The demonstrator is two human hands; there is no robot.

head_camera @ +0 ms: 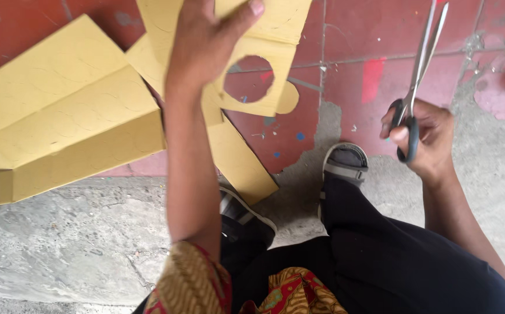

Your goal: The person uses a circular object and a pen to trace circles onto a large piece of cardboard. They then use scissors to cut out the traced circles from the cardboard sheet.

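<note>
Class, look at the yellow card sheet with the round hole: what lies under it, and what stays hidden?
Through the round hole in the card sheet held by the left hand shows red floor with paint specks. Another yellow card piece lies partly beneath. The sheet and hand cover the floor elsewhere.

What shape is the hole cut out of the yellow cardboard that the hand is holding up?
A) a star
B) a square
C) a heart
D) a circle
D: the flat yellow cardboard sheet gripped by the left hand has a round hole, with the red floor showing through it, while the right hand holds grey-handled metal scissors.
</note>
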